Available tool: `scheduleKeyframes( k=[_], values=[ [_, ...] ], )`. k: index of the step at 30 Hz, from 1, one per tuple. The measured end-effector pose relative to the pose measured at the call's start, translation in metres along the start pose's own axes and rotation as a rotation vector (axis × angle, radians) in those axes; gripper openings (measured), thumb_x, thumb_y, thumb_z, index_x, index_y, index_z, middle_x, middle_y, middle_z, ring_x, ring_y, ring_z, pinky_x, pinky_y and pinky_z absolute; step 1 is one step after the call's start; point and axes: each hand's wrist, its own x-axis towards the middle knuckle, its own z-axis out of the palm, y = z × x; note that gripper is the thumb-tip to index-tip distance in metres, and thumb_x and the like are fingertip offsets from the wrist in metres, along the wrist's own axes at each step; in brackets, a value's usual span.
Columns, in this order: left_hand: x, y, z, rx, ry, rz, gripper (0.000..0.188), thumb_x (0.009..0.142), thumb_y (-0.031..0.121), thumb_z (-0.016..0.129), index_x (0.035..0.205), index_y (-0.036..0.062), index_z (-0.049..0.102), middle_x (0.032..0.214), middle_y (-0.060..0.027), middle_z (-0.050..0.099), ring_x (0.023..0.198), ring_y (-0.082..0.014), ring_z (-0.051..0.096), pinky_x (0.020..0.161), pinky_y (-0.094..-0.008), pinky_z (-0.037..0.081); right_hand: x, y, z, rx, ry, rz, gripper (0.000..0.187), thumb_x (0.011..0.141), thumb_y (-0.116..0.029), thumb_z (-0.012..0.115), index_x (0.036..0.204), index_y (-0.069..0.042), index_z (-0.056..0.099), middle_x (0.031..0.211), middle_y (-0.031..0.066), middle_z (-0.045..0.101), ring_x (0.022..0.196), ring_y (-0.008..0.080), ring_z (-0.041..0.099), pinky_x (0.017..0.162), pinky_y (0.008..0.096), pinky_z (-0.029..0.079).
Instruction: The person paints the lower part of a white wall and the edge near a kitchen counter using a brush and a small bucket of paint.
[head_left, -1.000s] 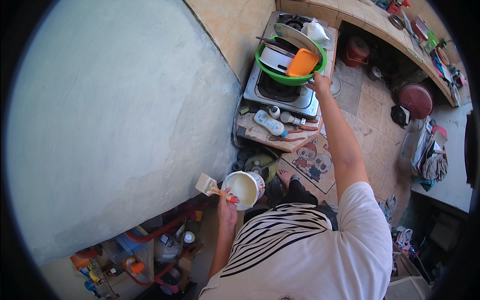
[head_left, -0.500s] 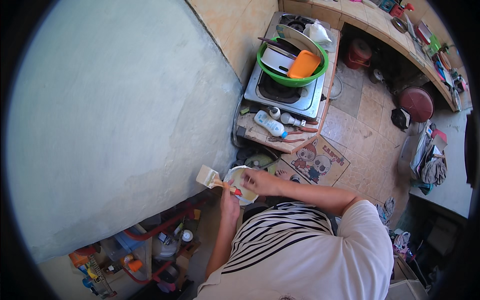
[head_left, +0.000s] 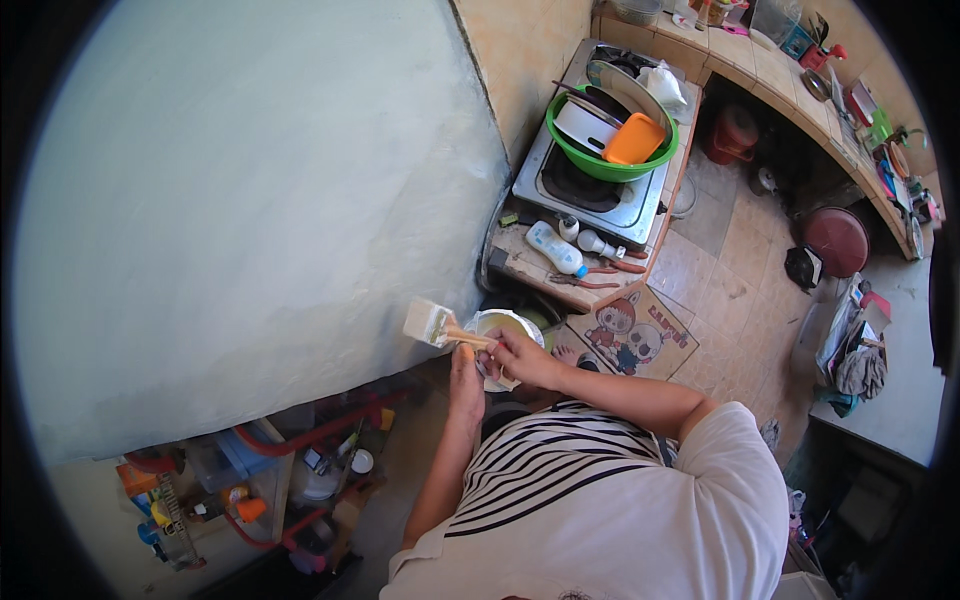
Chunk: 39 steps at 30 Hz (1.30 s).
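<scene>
A wide flat paintbrush (head_left: 432, 325) with pale bristles and a wooden handle points left toward the painted wall (head_left: 250, 230). My right hand (head_left: 527, 361) is closed around the end of its handle, over a white bucket (head_left: 512, 321) with pale paint inside. At the bucket's near left side is my left hand (head_left: 466, 384), closed on the rim, its thumb up just under the brush handle. Some of its fingers are hidden. The bristles are close to the wall; whether they touch it I cannot tell.
A tiled counter ahead carries a stove (head_left: 640, 207), a green basin (head_left: 612, 170) of dishes, a white bottle (head_left: 556, 248) and pliers (head_left: 585, 282). A printed mat (head_left: 640, 330) lies on the floor. Lower left stands a cluttered red-framed shelf (head_left: 300, 434).
My right hand has moved from above the bucket onto the brush handle, which my left hand was holding. The view has shifted slightly, so the stove sits farther right.
</scene>
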Motion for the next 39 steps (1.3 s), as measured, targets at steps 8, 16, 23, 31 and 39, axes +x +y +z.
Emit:
scheduleKeyframes(
  k=[8, 16, 23, 31, 39],
  values=[
    [0.002, 0.006, -0.038, -0.042, -0.068, 0.011, 0.033, 0.103, 0.039, 0.042, 0.105, 0.0056, 0.041, 0.084, -0.0072, 0.056, 0.066, -0.0133, 0.052, 0.062, -0.0278, 0.042, -0.041, -0.064, -0.026, 0.029, 0.464, -0.123, 0.023, 0.1, -0.022, 0.052, 0.111, -0.003, 0.056, 0.082, 0.0058, 0.063, 0.063, 0.0101, 0.061, 0.051, 0.0224, 0.046],
    [-0.009, 0.04, -0.053, -0.148, -0.165, -0.018, 0.035, 0.103, 0.041, 0.038, 0.098, 0.0061, 0.042, 0.081, -0.009, 0.057, 0.064, -0.0171, 0.055, 0.061, -0.0293, 0.041, -0.076, -0.087, -0.003, -0.169, 0.598, -0.186, 0.025, 0.1, -0.024, 0.053, 0.108, -0.001, 0.057, 0.078, 0.0055, 0.062, 0.06, 0.0097, 0.061, 0.05, 0.0223, 0.046],
    [-0.002, 0.064, -0.054, -0.19, -0.158, 0.004, 0.042, 0.101, 0.051, 0.034, 0.103, 0.0097, 0.043, 0.083, -0.0115, 0.058, 0.067, -0.0203, 0.056, 0.062, -0.0313, 0.038, -0.052, -0.099, 0.022, -0.391, 0.407, -0.106, 0.029, 0.1, -0.024, 0.054, 0.111, 0.002, 0.062, 0.073, 0.0053, 0.061, 0.058, 0.0093, 0.06, 0.051, 0.0232, 0.047],
    [0.01, 0.103, -0.017, -0.171, -0.094, 0.079, 0.043, 0.101, 0.052, 0.031, 0.102, 0.0105, 0.039, 0.082, -0.0128, 0.059, 0.065, -0.0213, 0.057, 0.062, -0.0319, 0.039, 0.028, -0.102, 0.017, -0.97, 0.143, -0.194, 0.03, 0.089, -0.026, 0.055, 0.088, 0.002, 0.067, 0.078, 0.024, 0.066, 0.075, 0.0407, 0.065, 0.07, 0.0472, 0.051],
    [0.019, 0.125, 0.016, -0.157, -0.074, 0.121, 0.044, 0.101, 0.051, 0.029, 0.101, 0.0076, 0.039, 0.086, -0.0174, 0.06, 0.068, -0.0248, 0.057, 0.062, -0.0339, 0.04, 0.109, -0.061, 0.003, -1.284, -0.092, -0.251, 0.023, 0.084, -0.018, 0.055, 0.08, 0.001, 0.068, 0.084, 0.0243, 0.067, 0.081, 0.0385, 0.067, 0.073, 0.0458, 0.054]
  ],
)
